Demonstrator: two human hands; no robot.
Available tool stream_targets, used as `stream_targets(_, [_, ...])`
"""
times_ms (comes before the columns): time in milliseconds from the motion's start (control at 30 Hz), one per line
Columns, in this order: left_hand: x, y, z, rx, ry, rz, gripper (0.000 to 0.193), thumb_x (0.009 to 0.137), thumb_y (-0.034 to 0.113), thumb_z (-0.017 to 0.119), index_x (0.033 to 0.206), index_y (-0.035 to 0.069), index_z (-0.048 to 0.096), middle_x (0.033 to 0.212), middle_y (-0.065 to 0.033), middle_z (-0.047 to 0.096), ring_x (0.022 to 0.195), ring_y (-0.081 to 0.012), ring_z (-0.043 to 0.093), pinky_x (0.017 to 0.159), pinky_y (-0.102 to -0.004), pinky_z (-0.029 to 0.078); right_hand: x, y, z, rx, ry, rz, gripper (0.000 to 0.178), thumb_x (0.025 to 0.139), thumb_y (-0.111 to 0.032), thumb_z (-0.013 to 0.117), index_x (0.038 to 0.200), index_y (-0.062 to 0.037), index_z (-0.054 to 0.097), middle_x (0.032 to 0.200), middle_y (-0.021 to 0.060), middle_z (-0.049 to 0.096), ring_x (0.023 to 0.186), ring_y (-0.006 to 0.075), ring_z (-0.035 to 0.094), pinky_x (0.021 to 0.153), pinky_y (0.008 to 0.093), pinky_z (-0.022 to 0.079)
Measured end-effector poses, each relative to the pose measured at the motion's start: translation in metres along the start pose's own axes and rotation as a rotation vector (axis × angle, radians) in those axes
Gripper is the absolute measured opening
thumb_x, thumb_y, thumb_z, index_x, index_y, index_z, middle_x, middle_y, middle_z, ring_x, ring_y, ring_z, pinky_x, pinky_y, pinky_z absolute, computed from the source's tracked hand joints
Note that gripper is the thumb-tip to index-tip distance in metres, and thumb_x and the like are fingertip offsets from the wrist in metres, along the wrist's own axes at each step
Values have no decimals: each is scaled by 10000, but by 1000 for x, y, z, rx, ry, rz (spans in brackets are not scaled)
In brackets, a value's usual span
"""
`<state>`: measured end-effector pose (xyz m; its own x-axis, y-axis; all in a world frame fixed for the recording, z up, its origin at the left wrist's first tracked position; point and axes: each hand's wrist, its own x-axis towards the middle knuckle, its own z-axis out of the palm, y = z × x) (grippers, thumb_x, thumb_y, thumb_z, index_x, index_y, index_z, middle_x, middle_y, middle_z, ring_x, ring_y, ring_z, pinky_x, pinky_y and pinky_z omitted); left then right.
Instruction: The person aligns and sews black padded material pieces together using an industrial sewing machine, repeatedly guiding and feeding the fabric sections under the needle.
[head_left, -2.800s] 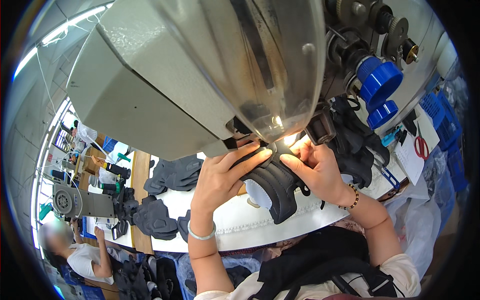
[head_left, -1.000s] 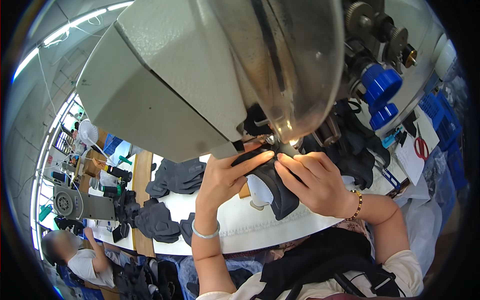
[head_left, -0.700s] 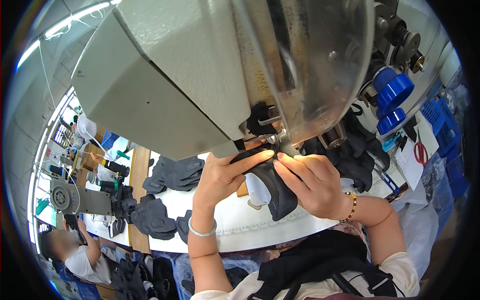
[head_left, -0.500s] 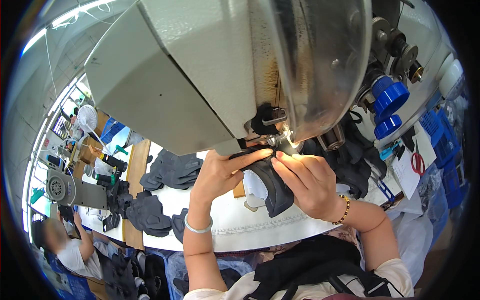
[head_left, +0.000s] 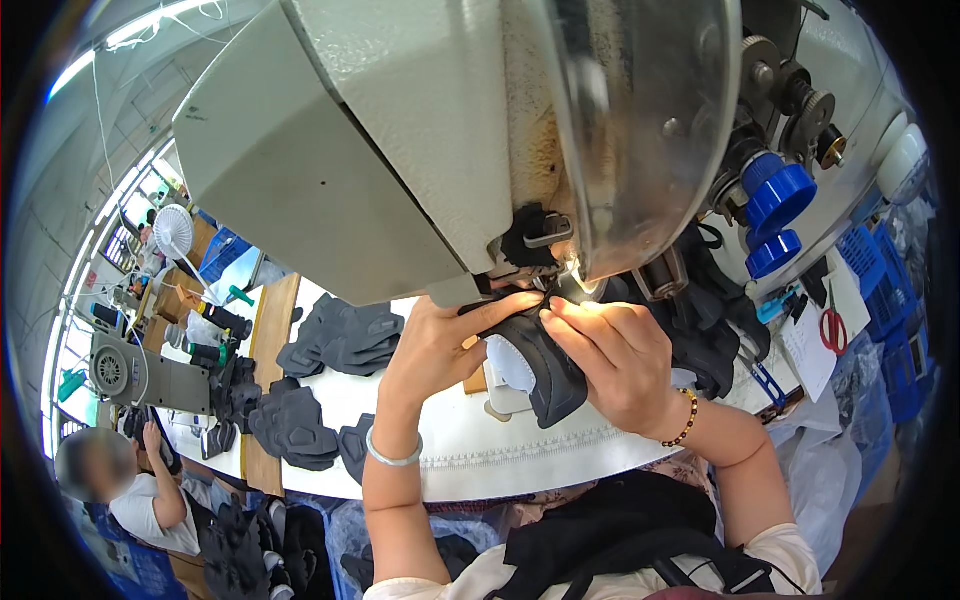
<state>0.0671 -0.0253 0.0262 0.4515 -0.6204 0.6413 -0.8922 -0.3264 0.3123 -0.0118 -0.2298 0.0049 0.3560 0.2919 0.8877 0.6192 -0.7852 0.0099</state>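
Observation:
A black shoe upper with a pale lining lies under the needle area of a large grey sewing machine. My left hand grips its left edge, index finger stretched toward the lit needle area and thumb tucked below. From the right, my right hand pinches the upper's far edge, fingertips close to the left index finger. Both hands are closed on the piece. The needle and the stitched spot are mostly hidden behind fingertips and the machine head.
Dark cut pieces lie left on the white table; more black pieces are heaped right. Beyond them are red-handled scissors, a paper sheet and blue crates. Another person sits far left beside another machine.
My hands and the upper stay nearly in place, with only a slight shift of the piece at the needle area. The person at far left has moved their head and arm.

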Motion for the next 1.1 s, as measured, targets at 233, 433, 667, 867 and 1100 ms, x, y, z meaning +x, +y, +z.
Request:
stream_targets(233, [-2,4,0,6,-52,-39,643,574,-103,658,1153,169,718,1084,-67,665,954,-290,610,792,-371,498,1,1,-5,-50,-34,-4,301,750,-50,661,1040,28,668,1022,89,654,880,196,602,830,329,483])
stream_targets(433, [1,12,-5,261,-90,-13,629,556,-93,629,1126,152,731,1079,-138,672,856,-307,676,755,-356,543,5,-13,-21,-161,-146,24,267,782,-76,642,1031,19,672,1022,102,652,978,210,605,1007,419,439])
stream_targets(667, [-3,9,-7,39,-33,-86,647,532,-88,638,1121,162,736,1093,-114,676,870,-292,666,795,-360,527,10,-14,-22,-163,-179,-1,257,761,-77,621,997,23,648,1027,129,636,1020,249,602,1042,450,420])
stream_targets(867, [1,49,1,348,-57,-94,617,558,3,744,1141,205,730,1160,-53,640,1099,-268,565,903,-376,456,6,33,-28,44,-186,-84,289,736,-94,626,1023,-64,643,982,65,623,954,238,602,1007,423,444])
stream_targets(1100, [-2,51,3,375,-36,-69,684,572,38,767,1227,212,674,1157,-48,629,975,-253,574,852,-384,439,4,43,-27,72,-197,-109,290,726,-95,633,1013,-105,669,976,43,611,987,237,606,1009,432,447])
